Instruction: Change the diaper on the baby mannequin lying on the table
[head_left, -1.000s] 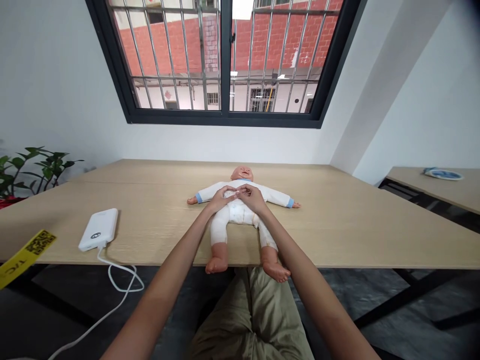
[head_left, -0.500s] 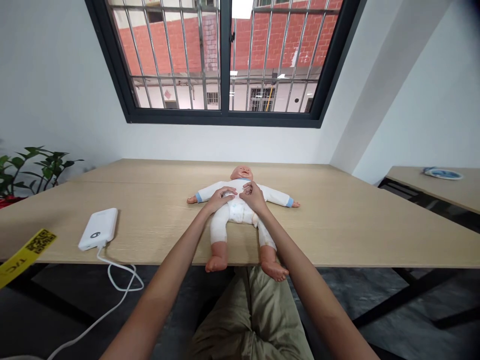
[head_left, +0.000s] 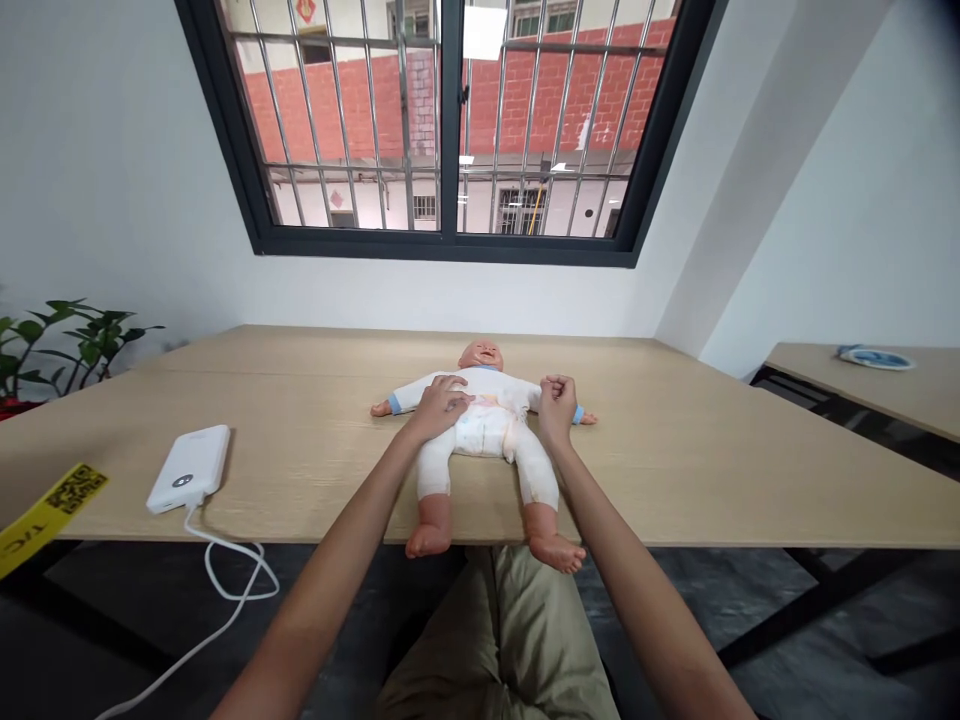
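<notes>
A baby doll (head_left: 502, 385) lies on its back on the table, head toward the window and feet at the near edge. It has a white long-sleeved top with blue cuffs, white cloth legs and a white diaper (head_left: 480, 432) around its hips. My left hand (head_left: 441, 406) rests on the doll's left-of-view waist, fingers stretched over the belly. Off to the right of the belly, my right hand (head_left: 557, 404) is closed with fingers curled, in front of the doll's sleeve. What those fingers hold, if anything, is hidden.
A white power bank (head_left: 191, 468) with a white cable (head_left: 238, 597) sits at the table's left, the cable hanging over the front edge. A potted plant (head_left: 75, 340) stands far left. On a second table (head_left: 795, 365) at right lies a blue-and-white round item (head_left: 877, 358).
My right hand has moved from the middle of the doll's belly out to the right. My left hand stays at the waist. The view has tilted up slightly.
</notes>
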